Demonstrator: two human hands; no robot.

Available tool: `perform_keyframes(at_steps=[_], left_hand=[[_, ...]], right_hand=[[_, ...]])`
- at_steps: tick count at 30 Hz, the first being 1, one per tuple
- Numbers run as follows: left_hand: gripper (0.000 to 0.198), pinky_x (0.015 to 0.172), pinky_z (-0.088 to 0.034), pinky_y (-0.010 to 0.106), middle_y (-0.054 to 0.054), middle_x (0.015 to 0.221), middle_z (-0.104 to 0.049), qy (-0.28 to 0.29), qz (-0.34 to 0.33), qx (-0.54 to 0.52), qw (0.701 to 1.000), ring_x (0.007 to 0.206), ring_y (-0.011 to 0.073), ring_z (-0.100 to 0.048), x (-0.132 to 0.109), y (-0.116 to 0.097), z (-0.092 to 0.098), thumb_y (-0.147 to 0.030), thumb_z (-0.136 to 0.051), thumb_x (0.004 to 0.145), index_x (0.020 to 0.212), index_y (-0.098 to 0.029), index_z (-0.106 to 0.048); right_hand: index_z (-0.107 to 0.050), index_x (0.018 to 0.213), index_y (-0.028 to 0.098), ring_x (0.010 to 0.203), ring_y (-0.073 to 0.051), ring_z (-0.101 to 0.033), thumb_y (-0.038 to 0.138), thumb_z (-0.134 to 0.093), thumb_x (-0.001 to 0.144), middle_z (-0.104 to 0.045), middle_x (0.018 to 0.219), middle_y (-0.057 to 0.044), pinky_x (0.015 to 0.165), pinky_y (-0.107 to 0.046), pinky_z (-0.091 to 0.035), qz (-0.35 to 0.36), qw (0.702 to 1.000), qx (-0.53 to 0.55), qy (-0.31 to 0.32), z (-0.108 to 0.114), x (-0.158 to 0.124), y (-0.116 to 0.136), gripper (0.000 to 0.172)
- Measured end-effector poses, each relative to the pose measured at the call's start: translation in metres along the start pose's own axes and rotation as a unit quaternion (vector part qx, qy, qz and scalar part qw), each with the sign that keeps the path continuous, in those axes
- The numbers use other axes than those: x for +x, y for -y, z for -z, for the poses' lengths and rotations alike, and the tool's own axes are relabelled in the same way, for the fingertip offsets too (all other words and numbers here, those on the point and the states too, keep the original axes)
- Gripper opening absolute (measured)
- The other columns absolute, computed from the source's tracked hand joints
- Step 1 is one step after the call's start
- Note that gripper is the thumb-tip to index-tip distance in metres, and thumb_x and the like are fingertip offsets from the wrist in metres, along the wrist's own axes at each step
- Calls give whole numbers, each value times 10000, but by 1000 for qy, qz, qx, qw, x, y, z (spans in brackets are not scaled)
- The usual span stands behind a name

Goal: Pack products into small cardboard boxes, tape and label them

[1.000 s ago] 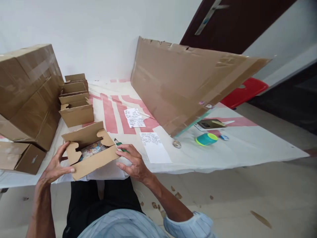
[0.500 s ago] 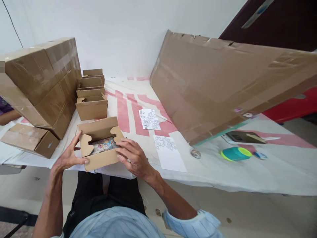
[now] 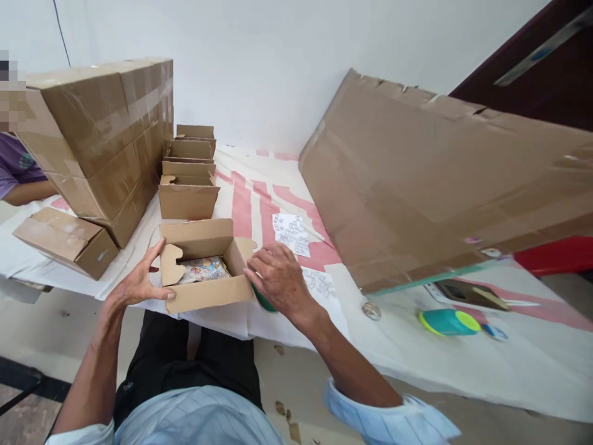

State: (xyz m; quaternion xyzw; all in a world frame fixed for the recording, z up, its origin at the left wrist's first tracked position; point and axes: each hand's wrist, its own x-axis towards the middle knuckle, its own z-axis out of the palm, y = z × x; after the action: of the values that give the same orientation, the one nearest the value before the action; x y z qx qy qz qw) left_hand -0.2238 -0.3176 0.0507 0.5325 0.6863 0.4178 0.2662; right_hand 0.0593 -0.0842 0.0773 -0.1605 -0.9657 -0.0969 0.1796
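A small open cardboard box (image 3: pixel 208 296) sits near the table's front edge. Inside lies a clear plastic bag (image 3: pixel 204 270) with a colourful print. My left hand (image 3: pixel 141 275) grips the box's left end, thumb at the front corner and fingers at the back. Its left notched flap (image 3: pixel 172 264) leans inward, while the right flap (image 3: pixel 244 248) tilts outward. At the box's right front corner, my right hand (image 3: pixel 280 281) has its fingers curled against the edge. Partly hidden below that hand is a dark green thing (image 3: pixel 264 300) whose kind I cannot make out.
Several open boxes (image 3: pixel 189 201) stand in a row behind, beside stacked taped cartons (image 3: pixel 106 130). A closed carton (image 3: pixel 67 241) lies left. Printed sheets (image 3: pixel 291 233), a tape roll (image 3: pixel 371 310), a teal cup-like object (image 3: pixel 447 322) and a large cardboard panel (image 3: pixel 430 185) are rightward. Another person's arm (image 3: pixel 30 191) shows far left.
My right hand has shifted right, to the box's right front corner, and its fingers are more curled. The right flap now tilts outward. A green thing shows below the hand. The view has shifted.
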Motion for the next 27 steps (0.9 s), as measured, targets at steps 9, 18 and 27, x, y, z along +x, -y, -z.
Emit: perform_keyframes(at_steps=[9, 18, 27], left_hand=[[1335, 1198, -453, 640, 167, 1803, -173, -14, -1, -53, 998, 1616, 484, -259, -3, 6, -8, -663, -911, 689, 1728, -301, -156], [1317, 1211, -437, 636, 157, 1785, -220, -18, 4, -73, 997, 1609, 469, -268, -3, 8, -12, -673, -917, 665, 1718, -313, -213], [1316, 1211, -440, 628, 169, 1772, -245, -18, -1, -77, 997, 1599, 461, -290, -4, 8, -15, -645, -923, 673, 1719, -286, -210]], right_hand=[[-782, 991, 165, 1102, -266, -652, 245, -678, 998, -769, 1077, -122, 886, -343, -454, 64, 968, 30, 243, 11, 58, 16, 131], [-768, 1205, 73, 1183, -358, -733, 344, -549, 1065, -760, 1246, -265, 946, -394, -534, 6, 915, -3, 403, 13, 105, 44, 375], [-764, 1255, 65, 1206, -305, -740, 184, -474, 1054, -754, 1294, -249, 964, -334, -537, 0, 904, 13, 428, -1, 105, 55, 372]])
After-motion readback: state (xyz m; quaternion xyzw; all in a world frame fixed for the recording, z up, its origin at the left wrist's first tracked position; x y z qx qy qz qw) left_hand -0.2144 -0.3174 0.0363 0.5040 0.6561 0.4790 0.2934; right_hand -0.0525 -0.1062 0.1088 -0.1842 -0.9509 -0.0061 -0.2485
